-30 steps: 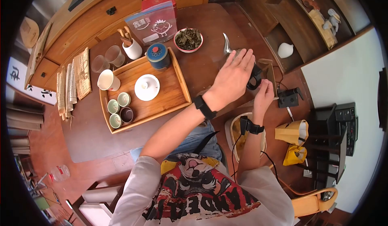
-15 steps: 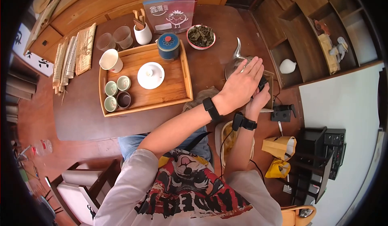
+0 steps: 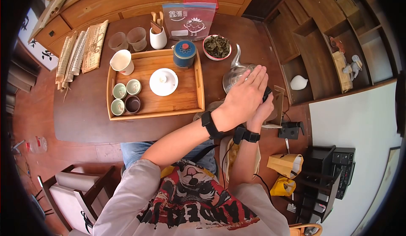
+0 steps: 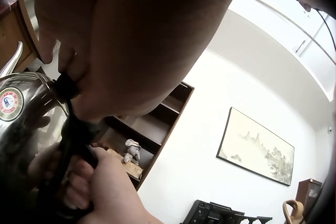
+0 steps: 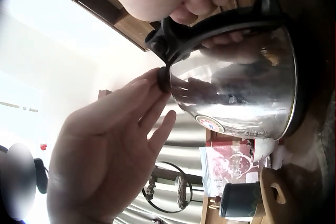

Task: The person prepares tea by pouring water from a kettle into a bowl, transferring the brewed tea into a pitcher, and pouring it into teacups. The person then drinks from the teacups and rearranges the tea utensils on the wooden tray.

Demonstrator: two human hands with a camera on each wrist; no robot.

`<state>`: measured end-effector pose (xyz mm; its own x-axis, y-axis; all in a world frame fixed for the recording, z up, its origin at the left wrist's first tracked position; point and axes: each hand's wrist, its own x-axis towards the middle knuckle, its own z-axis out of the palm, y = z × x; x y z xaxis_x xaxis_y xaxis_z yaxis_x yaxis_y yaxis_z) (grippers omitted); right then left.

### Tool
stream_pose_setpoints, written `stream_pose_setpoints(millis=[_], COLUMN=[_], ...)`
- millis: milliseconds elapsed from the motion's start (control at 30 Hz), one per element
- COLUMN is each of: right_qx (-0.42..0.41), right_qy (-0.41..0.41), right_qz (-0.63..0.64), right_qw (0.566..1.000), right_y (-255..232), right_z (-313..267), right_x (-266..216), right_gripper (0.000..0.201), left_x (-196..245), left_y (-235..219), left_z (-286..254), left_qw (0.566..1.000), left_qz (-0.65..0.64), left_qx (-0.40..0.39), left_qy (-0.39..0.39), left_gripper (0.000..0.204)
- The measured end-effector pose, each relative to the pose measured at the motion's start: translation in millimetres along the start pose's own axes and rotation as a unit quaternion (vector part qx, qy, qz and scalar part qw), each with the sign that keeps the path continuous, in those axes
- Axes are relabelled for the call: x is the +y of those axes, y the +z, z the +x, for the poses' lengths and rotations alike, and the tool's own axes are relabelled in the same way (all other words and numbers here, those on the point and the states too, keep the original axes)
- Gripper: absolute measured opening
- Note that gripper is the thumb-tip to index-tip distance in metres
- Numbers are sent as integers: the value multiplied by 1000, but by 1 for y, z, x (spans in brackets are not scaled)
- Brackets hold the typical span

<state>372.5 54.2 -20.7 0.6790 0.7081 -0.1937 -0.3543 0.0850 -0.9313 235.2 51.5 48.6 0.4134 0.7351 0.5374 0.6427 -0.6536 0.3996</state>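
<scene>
A shiny steel kettle (image 3: pixel 231 79) is on the right part of the table, its curved spout (image 3: pixel 237 54) turned toward the far side. My right hand (image 3: pixel 263 110) grips the black handle (image 5: pixel 223 26), fingers curled round it in the right wrist view. Over the kettle lies my left hand (image 3: pixel 244 95), its fingers straight. Their tips touch the small black knob (image 5: pixel 164 79) on the lid. From the head, the left hand covers most of the lid and part of the handle.
Left of the kettle sits a wooden tray (image 3: pixel 169 107) with a white lidded bowl (image 3: pixel 163 82), small cups (image 3: pixel 117 107), a pitcher (image 3: pixel 122 62) and a blue canister (image 3: pixel 184 54). Behind the kettle stands a bowl of dark leaves (image 3: pixel 217 47). A plastic bag (image 3: pixel 189 21) stands farther back.
My right hand, earlier beside the kettle's handle, now grips it. The kettle has shifted left, nearer the tray and leaf bowl, with my left hand still over the lid. The head view has moved.
</scene>
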Motion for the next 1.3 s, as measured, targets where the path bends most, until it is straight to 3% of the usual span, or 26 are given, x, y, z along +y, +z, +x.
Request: stream_pose_setpoints(millis=[100,333,733,933,1000,1067,1133,1167,1200,1233,1300], right_qx=[-66,-69,-82,-155,-164,-146,-124,-128,-130,-161,-244], right_qy=[-4,-1,12,6,-105,-141,-177,-225,-269,-289,-320], right_qz=[1,-59,-58,-70,-91,-136,-181,-262,-340,-353,-375], right_qw=[998,996,995,985,977,970,959,930,892,875,835], right_y=[7,18,23,4,-3,-22,-42,-53,-62,-62,-61], right_z=[-4,-9,-31,-30,-34,-39,-49,-57,-64,-76,-92], right_x=[5,22,28,31,30,28,28,29,32,24,13], right_gripper=[40,40,45,44,35,25,15,7,5,12,15], left_x=[-5,-31,-44,-45,-39,-33,-24,-20,-16,-13,-6], left_y=[-11,-28,-40,-43,-53,-67,-82,-84,-84,-82,-72], left_z=[-7,-17,-31,-37,-39,-48,-73,-89,-107,-121,-138], left_qw=[999,999,999,998,998,998,979,979,973,963,973], left_qz=[-23,-23,-27,-50,-51,-52,-180,-182,-177,-171,-100], left_qx=[17,13,-27,-33,-25,-12,-51,-55,-116,-177,-183], left_qy=[-28,-33,-36,-37,-35,-32,-82,-79,-94,-109,-97], left_gripper=[70,64,66,70,69,68,61,61,58,54,54])
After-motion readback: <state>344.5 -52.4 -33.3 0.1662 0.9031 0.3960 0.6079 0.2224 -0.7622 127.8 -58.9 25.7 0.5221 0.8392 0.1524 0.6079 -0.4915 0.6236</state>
